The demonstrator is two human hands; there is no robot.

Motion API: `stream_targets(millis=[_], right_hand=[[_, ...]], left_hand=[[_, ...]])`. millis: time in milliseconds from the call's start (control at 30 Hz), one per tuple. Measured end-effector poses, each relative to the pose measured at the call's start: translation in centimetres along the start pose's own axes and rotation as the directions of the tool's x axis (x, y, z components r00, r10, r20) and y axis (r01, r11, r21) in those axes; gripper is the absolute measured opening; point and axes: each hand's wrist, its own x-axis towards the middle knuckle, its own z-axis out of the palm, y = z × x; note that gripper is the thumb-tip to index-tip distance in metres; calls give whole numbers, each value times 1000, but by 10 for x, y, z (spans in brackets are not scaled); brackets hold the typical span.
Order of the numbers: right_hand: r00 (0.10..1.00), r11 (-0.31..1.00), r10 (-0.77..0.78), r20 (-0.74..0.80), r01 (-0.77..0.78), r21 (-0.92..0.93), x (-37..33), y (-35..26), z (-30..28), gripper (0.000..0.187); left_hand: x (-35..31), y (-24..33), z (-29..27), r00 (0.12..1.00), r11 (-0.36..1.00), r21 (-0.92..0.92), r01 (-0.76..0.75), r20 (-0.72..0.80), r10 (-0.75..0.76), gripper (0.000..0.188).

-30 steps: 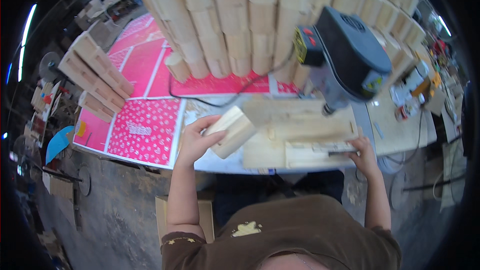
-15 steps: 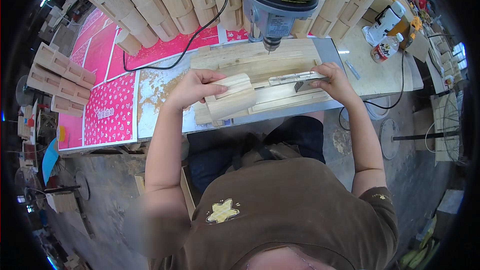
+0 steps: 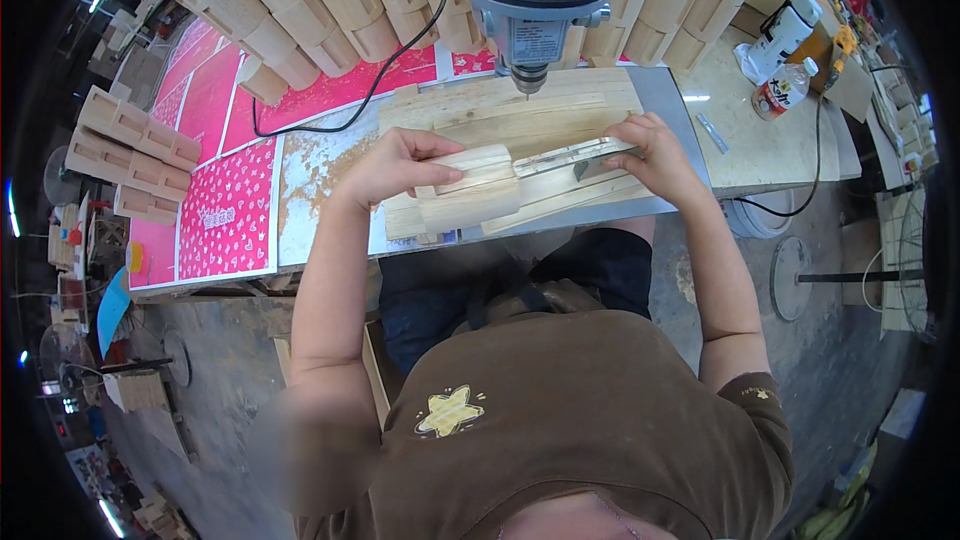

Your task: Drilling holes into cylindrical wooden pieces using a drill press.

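Left hand grips wooden block | right hand pinches slim strip | drill beyond

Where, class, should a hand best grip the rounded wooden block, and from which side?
Probably grip the block by its left end, from the left, as the left hand does: its right end faces the strip in the right hand.

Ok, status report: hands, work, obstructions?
Left hand gripping pale rounded wooden block. Right hand pinching slim pale strip. Black-and-grey drill beyond, chuck clear of block.
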Motion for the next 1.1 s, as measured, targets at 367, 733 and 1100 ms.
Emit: stream_targets(millis=[367, 733, 1100], right_hand=[[999, 998, -21, -33, 19, -53, 7, -9, 14, 35], [965, 986, 56, -257, -94, -137, 31, 12, 22, 38], [962, 993, 34, -272, -63, -101, 47, -2, 38, 38]], left_hand=[[24, -5, 52, 996, 981, -196, 5, -89, -23, 42], [30, -38, 115, 608, 848, 448, -282, -600, 520, 68], [39, -71, 89, 560, 797, 598, -85, -633, 534, 64]])
